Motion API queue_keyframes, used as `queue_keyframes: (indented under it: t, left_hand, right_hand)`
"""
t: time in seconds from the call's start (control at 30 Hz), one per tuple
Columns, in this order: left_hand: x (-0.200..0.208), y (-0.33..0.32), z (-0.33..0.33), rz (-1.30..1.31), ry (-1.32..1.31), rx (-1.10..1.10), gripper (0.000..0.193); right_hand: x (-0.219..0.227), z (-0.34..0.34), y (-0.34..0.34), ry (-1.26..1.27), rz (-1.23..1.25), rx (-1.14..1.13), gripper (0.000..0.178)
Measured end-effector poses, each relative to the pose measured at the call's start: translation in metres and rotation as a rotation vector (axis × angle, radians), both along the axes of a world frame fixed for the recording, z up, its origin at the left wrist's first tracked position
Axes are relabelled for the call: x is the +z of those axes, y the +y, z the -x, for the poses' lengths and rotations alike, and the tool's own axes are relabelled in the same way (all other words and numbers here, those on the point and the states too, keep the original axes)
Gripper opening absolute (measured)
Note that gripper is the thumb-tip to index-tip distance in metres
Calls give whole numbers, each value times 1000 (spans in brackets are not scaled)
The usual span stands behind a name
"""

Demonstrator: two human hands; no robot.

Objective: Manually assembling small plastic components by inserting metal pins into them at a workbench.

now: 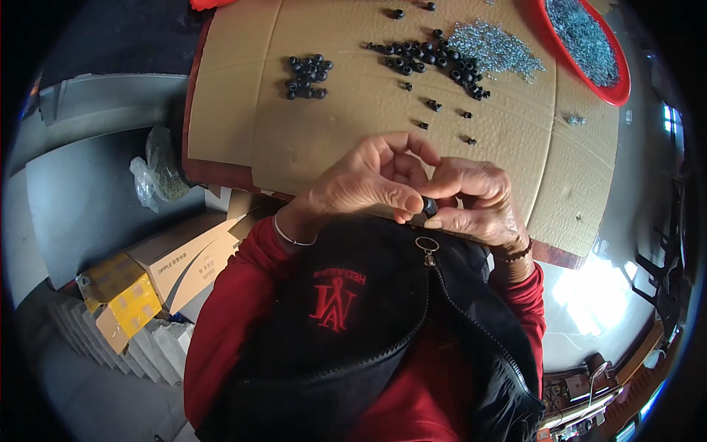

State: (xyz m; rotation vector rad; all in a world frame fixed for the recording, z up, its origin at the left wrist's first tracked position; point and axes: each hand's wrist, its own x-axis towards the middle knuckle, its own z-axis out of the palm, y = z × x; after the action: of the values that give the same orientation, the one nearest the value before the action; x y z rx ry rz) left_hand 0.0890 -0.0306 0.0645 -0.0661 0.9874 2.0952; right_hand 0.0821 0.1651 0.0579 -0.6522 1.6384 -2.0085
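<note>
A black zip-front jacket (317,368) bears a red emblem and red lettering on its chest. Above it, the right hand (479,199) pinches a small black part (429,207) between thumb and fingers; the left hand (368,177) curls against it, its own grip unclear. Left, a brown carton (188,261) shows dark print. Beyond, on cardboard (221,125), lie black ball-shaped pieces (307,76), silvery screws (492,48) and a red basin (615,94).
</note>
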Motion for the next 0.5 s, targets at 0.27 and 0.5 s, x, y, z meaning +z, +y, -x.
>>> queue_keyframes:
  t: [0.27, 0.5]
  left_hand:
    - [-40, 1, -27, -101, -31, 9, 37]
    - [-36, -18, -23, 112, 61, 231, 25]
  right_hand:
    - [-17, -15, 1, -60, -21, 99, 21]
    - [-25, -13, -24, 1, -113, -98, 29]
